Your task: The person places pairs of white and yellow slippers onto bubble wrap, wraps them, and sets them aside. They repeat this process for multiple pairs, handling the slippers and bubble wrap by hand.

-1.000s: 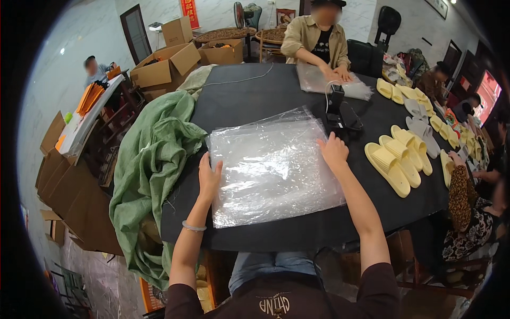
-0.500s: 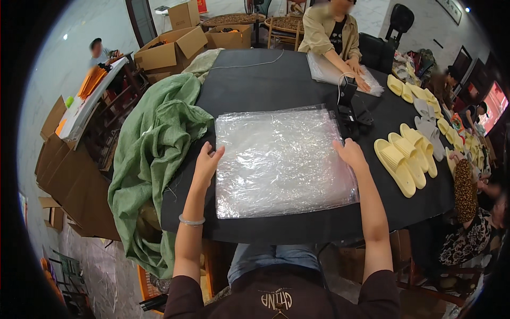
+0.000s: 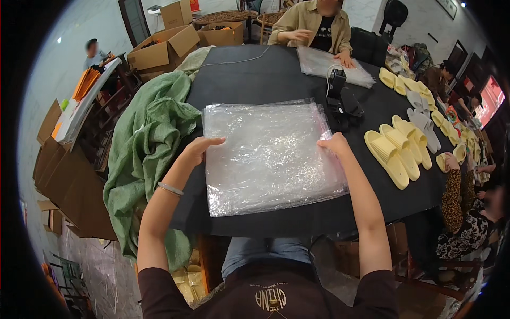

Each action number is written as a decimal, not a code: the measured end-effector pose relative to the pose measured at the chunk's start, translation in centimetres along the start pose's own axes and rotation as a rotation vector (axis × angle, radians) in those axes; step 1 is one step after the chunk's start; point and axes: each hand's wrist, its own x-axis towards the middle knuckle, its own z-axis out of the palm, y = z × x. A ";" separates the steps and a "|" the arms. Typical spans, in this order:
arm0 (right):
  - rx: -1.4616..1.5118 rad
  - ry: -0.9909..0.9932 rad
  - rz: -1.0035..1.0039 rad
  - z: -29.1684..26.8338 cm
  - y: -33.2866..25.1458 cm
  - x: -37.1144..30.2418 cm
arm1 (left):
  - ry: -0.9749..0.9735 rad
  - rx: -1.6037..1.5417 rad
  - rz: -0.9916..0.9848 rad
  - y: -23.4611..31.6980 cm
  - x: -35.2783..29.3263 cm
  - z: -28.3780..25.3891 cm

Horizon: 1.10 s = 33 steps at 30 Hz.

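A thick stack of clear plastic bags (image 3: pixel 268 165) is in front of me on the black-covered table (image 3: pixel 234 72), its shiny surface full of wrinkles. My left hand (image 3: pixel 199 150) grips the stack's left edge, thumb on top and the other fingers hidden beneath. At the right edge, my right hand (image 3: pixel 336 144) holds it the same way, with the thumb over the sheets. Just beyond that hand stands a black device on a stand (image 3: pixel 340 98) with a white cable.
Green cloth (image 3: pixel 151 127) drapes over the table's left side. Pale yellow slippers (image 3: pixel 390 157) and grey ones (image 3: pixel 425 127) line the right. Across the table, a co-worker (image 3: pixel 313 32) rests one hand on another stack of plastic bags (image 3: pixel 334 65). Open cardboard boxes (image 3: pixel 162 50) stand behind.
My left hand has closed from spread fingers onto the stack's left edge, and its forearm has swung outward. The stack's near right corner sits higher. The co-worker has lifted one hand off their bags.
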 end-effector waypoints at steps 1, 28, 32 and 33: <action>0.034 -0.077 0.011 -0.6 0.2 0.1 | -0.034 -0.039 0.084 0.1 -0.3 0.4; 0.927 -0.014 -0.533 -9.6 -5.5 -9.8 | -0.070 -0.335 0.548 7.8 -8.7 -0.2; 0.979 0.013 -0.648 -10.9 -5.3 -9.3 | -0.010 -0.250 0.683 9.9 -10.4 -1.2; 0.980 -0.003 -0.659 -10.8 -5.1 -9.4 | -0.005 -0.185 0.689 9.5 -10.3 -1.7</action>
